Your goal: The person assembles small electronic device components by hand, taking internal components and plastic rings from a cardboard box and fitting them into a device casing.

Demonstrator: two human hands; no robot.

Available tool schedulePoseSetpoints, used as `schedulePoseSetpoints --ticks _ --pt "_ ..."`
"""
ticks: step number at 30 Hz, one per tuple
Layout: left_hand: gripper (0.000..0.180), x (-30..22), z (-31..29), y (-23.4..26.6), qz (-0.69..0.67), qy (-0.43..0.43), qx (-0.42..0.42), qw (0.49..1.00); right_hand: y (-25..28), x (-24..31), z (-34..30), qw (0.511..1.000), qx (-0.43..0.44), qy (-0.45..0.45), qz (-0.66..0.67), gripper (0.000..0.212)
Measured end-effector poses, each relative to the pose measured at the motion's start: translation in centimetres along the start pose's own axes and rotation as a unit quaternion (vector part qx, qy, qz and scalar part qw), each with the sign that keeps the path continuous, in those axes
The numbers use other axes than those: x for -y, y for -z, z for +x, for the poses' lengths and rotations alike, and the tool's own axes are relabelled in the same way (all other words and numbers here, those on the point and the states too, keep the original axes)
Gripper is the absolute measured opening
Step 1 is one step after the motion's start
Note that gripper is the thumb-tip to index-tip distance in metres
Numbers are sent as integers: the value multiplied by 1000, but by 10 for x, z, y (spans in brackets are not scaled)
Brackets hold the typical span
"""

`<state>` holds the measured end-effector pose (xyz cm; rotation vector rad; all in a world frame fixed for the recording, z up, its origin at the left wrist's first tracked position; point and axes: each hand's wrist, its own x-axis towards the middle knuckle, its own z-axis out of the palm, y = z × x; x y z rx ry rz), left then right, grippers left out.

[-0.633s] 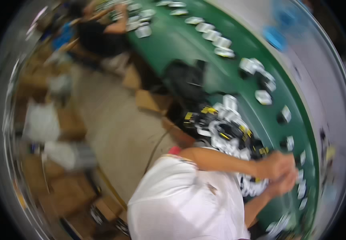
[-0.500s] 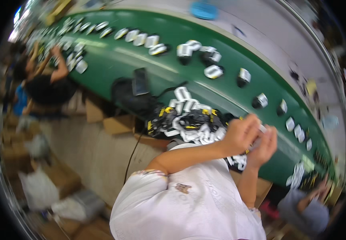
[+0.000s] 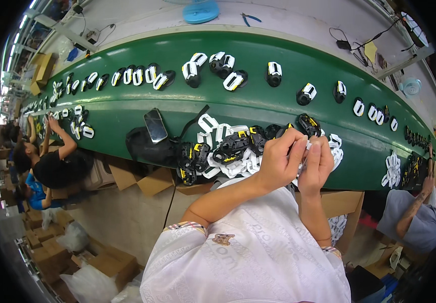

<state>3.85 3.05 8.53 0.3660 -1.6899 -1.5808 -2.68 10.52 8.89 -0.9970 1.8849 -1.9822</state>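
My left hand (image 3: 280,159) and my right hand (image 3: 317,165) meet at the fingertips in front of my chest. Both are closed in a pinch around a small white piece (image 3: 308,145), mostly covered by the fingers. Beneath and beside them lies a heap of white plastic frames (image 3: 209,122) mixed with black-and-yellow parts (image 3: 235,143). One black-and-yellow part (image 3: 309,123) rests just beyond my fingertips. More white frames (image 3: 335,143) lie right of my right hand.
A long green work surface (image 3: 258,111) carries a line of black-and-white assembled units (image 3: 274,73). A phone (image 3: 155,125) lies on a black bag (image 3: 142,146) to the left. Co-workers sit at left and right. Open cardboard boxes (image 3: 156,182) stand below the edge.
The view has turned and sharpened, so the work surface appears more level. My hands stay together on the white piece and now appear slightly left and lower over the heap.
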Motion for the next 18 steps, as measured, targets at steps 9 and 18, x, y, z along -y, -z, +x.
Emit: schedulePoseSetpoints --ticks 9,18 --pt "12 3 -2 0 -8 -21 -9 1000 -1 -4 0 999 9 -23 45 30" --pt "13 6 -7 -4 6 -30 -32 999 -4 -8 -4 996 -7 -10 88 27"
